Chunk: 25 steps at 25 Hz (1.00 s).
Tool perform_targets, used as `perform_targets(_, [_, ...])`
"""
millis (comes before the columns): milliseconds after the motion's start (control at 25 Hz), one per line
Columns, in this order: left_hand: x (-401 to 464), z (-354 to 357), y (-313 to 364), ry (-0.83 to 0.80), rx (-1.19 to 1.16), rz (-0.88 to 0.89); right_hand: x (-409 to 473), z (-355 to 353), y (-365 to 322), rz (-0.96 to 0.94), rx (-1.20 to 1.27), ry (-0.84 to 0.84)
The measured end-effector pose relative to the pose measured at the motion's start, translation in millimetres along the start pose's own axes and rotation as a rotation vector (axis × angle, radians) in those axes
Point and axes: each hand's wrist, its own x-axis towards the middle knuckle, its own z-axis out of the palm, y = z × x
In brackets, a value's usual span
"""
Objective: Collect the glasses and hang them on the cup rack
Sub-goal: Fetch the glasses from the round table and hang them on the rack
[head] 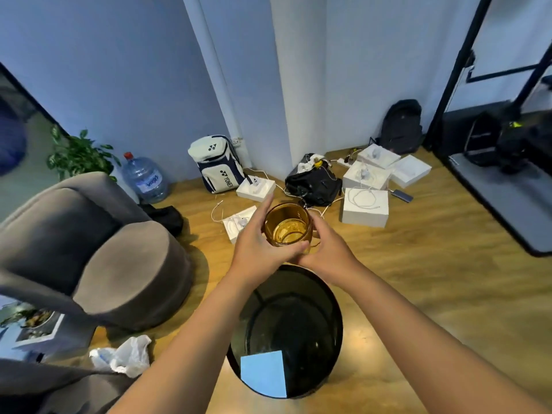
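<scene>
An amber glass cup (287, 224) is held upright in front of me, its open mouth facing up, above the floor. My left hand (259, 249) wraps its left side, thumb across the near wall and fingers reaching behind. My right hand (327, 249) grips its right side where a handle shows. No cup rack is in view.
A round black glass table (328, 321) with a blue sheet on it stands just below my arms. A grey armchair (89, 255) sits at left. White boxes (365, 207), cables, backpacks (218, 164) and a water jug (145, 180) lie along the wall; a black frame stands at right.
</scene>
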Motion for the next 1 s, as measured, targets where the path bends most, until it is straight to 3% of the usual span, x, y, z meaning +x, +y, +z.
perform_targets(240, [-28,-48,98,-0.015,-0.025,0.158,-63,-32,-85,-0.117,0.113,0.125])
perform_targets(560, [-85,-97,204,-0.229,-0.081,0.293,-173,-74,-171,-0.219,0.201,0.362])
perform_targets(760, [-121,-84,238,-0.221,-0.108,0.332,-242,-137,-197,-0.235,0.277,0.491])
perform_targets(1000, [-151,-22,312,-0.281,-0.084,0.468,-323,-218,-186,-0.194,0.272,0.683])
